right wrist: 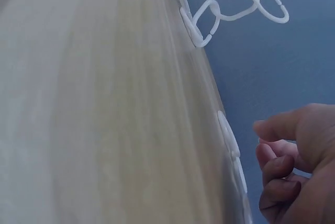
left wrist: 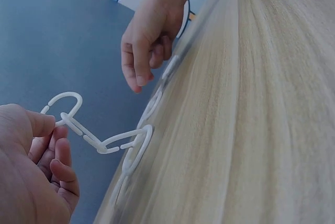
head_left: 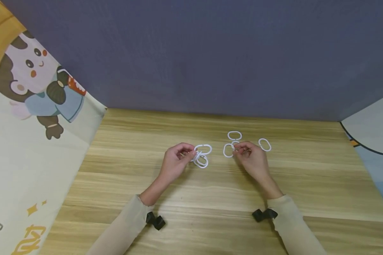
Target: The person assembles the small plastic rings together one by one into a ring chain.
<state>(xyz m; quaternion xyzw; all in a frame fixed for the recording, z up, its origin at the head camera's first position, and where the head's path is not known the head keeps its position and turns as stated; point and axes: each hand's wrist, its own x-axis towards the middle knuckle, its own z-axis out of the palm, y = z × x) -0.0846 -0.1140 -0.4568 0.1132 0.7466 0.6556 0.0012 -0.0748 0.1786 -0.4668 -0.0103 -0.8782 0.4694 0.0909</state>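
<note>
My left hand (head_left: 178,157) pinches one end of a chain of white plastic oval links (left wrist: 91,140) between thumb and fingertips. In the left wrist view the chain hangs from the fingers, its lower links reaching the tabletop. My right hand (head_left: 252,159) is held just above the table with loosely curled fingers; the wrist views show nothing in its grasp. By its fingertips lie a loose white link (head_left: 223,150) and another, partly covered by the fingers. Beyond them is a further link (head_left: 234,131), and one more link (head_left: 270,145) lies to the right of the hand.
The wood-grain table (head_left: 191,219) meets a dark blue panel (head_left: 210,56) at its far edge. A panel with a cartoon figure (head_left: 38,81) stands on the left, and a pale printed panel (head_left: 370,117) on the right. Each sleeve carries a black wrist device (head_left: 155,220).
</note>
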